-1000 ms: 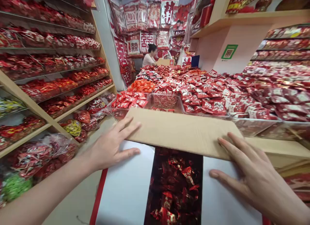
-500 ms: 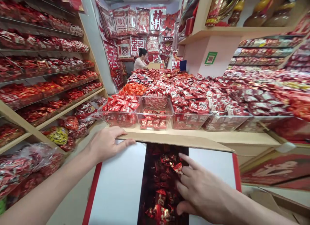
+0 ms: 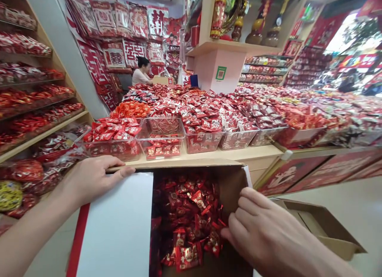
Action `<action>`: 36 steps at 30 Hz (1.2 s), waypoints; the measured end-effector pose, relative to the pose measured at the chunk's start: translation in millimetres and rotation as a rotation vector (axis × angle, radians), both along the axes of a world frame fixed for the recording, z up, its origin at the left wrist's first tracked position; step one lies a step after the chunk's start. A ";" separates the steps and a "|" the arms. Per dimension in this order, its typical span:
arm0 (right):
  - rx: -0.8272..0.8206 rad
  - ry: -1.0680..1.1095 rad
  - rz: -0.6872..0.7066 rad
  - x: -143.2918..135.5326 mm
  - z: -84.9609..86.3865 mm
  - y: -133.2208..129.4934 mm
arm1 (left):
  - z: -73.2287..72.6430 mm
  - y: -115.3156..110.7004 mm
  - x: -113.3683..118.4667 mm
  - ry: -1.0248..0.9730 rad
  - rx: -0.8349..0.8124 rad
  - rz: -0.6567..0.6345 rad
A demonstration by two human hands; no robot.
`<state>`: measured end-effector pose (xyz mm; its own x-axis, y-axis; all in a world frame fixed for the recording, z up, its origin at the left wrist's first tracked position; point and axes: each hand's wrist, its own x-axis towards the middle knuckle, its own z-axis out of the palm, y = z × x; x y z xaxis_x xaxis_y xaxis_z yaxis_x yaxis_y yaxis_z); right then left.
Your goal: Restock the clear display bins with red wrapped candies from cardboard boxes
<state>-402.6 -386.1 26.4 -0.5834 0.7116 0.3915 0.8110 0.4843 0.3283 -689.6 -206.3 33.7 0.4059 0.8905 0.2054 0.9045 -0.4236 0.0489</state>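
Observation:
A cardboard box [image 3: 191, 164] with white flaps stands in front of me, its right side uncovered. Inside lie several red-wrapped candies [image 3: 188, 255], with gold print on the wrappers. The left flap [image 3: 119, 225], white with a red edge, covers the left part of the box. My left hand [image 3: 95, 177] is closed over the far left edge, thumb on the flap and fingers around the cardboard. At the right wall my right hand [image 3: 256, 225] has curled fingers around the right flap's edge; the hand hides most of that flap.
Clear plastic bins [image 3: 162, 136] of red packets line the counter [image 3: 256, 153] beyond the box. Shelves [image 3: 68, 122] and bagged candy [image 3: 24, 171] stand at left. An open carton [image 3: 337, 245] sits low at right. A person [image 3: 141, 72] is at the back.
The right flap has swung away, uncovering more candies. My right hand has moved from above the opening to the right wall, its fingers now curled. The view has turned right.

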 end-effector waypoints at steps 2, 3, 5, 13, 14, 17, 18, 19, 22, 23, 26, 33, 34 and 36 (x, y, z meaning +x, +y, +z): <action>-0.019 0.002 -0.073 10.0 8.3 -8.5 | 1.2 3.3 0.7 0.003 0.004 -0.001; -0.027 0.006 -0.110 18.9 9.4 -13.5 | 2.5 3.7 1.5 0.008 0.000 0.000; -0.019 0.028 -0.206 43.4 1.7 -24.0 | 6.3 1.6 3.6 0.026 -0.024 -0.007; -0.393 0.643 -0.518 80.9 -122.1 -35.3 | -0.6 -10.9 0.6 0.055 0.038 -0.033; -0.412 0.732 -0.479 72.3 -134.3 -29.5 | -4.3 -7.6 -2.3 0.056 0.055 -0.026; -0.357 0.903 -0.521 51.2 -153.1 -12.1 | -12.6 1.6 -9.1 0.074 0.081 0.000; -0.339 0.931 -0.550 47.9 -154.6 -8.8 | -14.3 1.0 -9.2 0.083 0.107 0.005; -0.331 0.948 -0.566 46.7 -154.7 -7.0 | -15.8 -3.0 -7.4 0.092 0.156 -0.008; -0.331 0.978 -0.567 51.1 -154.3 -7.7 | -23.3 -35.8 11.3 0.105 0.427 -0.227; -0.344 0.987 -0.577 53.7 -155.6 -8.4 | -28.2 -51.4 21.3 0.104 0.503 -0.366; -0.398 1.037 -0.641 61.0 -163.8 -7.9 | -51.5 -93.7 49.7 0.209 0.361 -0.758; -0.530 1.089 -0.827 63.6 -161.9 -5.8 | -68.7 -140.2 35.1 0.476 0.352 -0.740; -0.542 1.081 -0.834 62.5 -158.6 -6.1 | -61.1 -148.0 27.3 0.430 0.397 -0.702; -0.550 1.060 -0.830 59.9 -152.6 -6.8 | -45.0 -165.0 8.5 0.347 0.424 -0.594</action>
<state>-342.7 -392.9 -126.2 0.4467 0.8927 -0.0594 0.6536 -0.3709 -0.6598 -681.2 -371.3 -11.3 0.8896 0.3803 0.2528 0.4564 -0.7578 -0.4663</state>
